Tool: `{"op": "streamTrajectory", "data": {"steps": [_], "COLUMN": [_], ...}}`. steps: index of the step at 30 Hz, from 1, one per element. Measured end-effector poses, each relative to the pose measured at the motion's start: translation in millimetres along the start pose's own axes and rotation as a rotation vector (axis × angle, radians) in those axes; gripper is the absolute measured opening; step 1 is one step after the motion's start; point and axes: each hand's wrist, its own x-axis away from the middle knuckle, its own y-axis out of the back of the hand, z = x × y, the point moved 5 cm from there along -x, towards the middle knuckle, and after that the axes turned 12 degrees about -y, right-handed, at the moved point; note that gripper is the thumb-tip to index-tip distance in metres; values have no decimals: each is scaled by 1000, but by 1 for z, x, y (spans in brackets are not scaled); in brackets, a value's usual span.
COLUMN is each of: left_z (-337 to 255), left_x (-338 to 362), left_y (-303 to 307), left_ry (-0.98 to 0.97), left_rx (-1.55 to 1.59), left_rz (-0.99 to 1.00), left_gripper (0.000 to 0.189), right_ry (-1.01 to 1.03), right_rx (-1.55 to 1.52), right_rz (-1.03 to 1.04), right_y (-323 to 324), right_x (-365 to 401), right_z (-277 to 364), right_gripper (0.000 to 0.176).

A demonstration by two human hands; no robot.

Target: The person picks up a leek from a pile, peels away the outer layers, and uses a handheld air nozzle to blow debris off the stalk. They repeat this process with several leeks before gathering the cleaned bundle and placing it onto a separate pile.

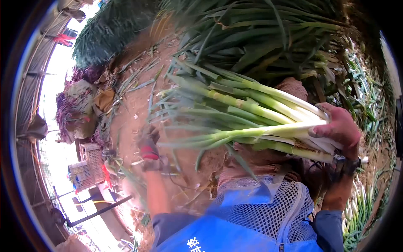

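Observation:
My right hand [338, 130], in a reddish glove, is closed round the white root ends of a bunch of large green onions [256, 111]. The bunch lies across above my lap, its leafy ends pointing left and partly smeared by motion. Left of those leaf ends is my left hand [150, 145], in a dark glove with a red band. It is blurred, and whether its fingers hold anything does not show. A dark band with a small device [338, 161] sits at my right wrist.
A large heap of green onions [268, 33] lies just ahead, with another green pile [113, 33] farther left. Loose leaves litter the dirt floor [130, 113]. Filled sacks [79, 107] and plastic crates [86, 166] stand at left. More onions [359, 210] lie at right.

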Motion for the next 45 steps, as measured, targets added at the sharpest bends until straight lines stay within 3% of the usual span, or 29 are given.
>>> {"op": "streamTrajectory", "data": {"steps": [2, 5, 6, 7, 8, 10, 11, 13, 14, 16, 18, 20, 22, 23, 26, 28, 30, 32, 34, 38, 40, 42, 45], "left_z": [-70, -139, -147, -138, -131, -87, -70, -42, -34, -33, -16, -2, -15, -33, -47, -47, -48, -52, -66, -104, -131, -156, -190], "left_x": [61, 191, 232, 273, 307, 365, 381, 405, 410, 417, 418, 412, 415, 417, 423, 424, 426, 426, 420, 407, 403, 405, 417], "left_y": [-69, -153, -177, -199, -219, -247, -256, -269, -272, -283, -288, -294, -302, -302, -304, -306, -308, -311, -322, -370, -400, -427, -460], "left_ry": [-176, -255, -187, 139, 288, 660, 663, 1001, 1006, 1145, 1065, 962, 1160, 1152, 1108, 1081, 1036, 983, 918, 701, 574, 463, 319], "left_rx": [110, 178, 140, 96, 80, 38, 41, 246, 249, 669, 777, 859, 1015, 1024, 975, 934, 894, 866, 850, 825, 804, 786, 747], "left_rz": [270, 826, 1138, 1306, 1506, 1695, 1710, 1558, 1569, 1490, 1546, 1382, 1251, 1187, 1243, 1279, 1303, 1327, 1363, 1426, 1462, 1498, 1559], "left_gripper": [36, 39, 40, 43, 47, 54, 54, 58, 58, 61, 64, 71, 80, 62, 59, 57, 55, 53, 51, 47, 45, 43, 40], "right_ry": [-45, 97, 132, 69, 10, -1, -38, -70, -81, -45, -30, -76, -20, 75, 113, -5, 52, 40, 104, 168, 108, 137, 200], "right_rx": [35, 122, 141, 135, 126, 209, 173, 177, 179, 234, 221, 95, 204, 348, 403, 497, 228, 309, 320, 225, 396, 275, 374], "right_rz": [91, -14, -38, 26, 90, 84, 123, 120, 114, 109, 143, 238, 177, 164, 48, 81, 216, 167, 195, 275, 220, 295, 200], "right_y": [1, 1, 2, 3, 4, 5, 4, 6, 7, 8, 7, 5, 6, -1, -3, 0, -18, -8, -14, -14, 3, 0, 34], "right_x": [-3, -13, -14, -14, -14, -19, -19, -16, -17, -23, -27, -27, -31, -37, -2, 12, -16, 4, 4, 6, 27, 13, 34], "right_z": [0, -7, -8, -4, -1, -1, -2, 0, -2, -5, -2, -2, -16, -21, -3, 20, 6, 22, 33, 46, 66, 60, 70], "right_gripper": [77, 78, 79, 78, 79, 78, 77, 73, 73, 69, 66, 65, 78, 89, 94, 90, 77, 64, 63, 64, 70, 70, 74]}}
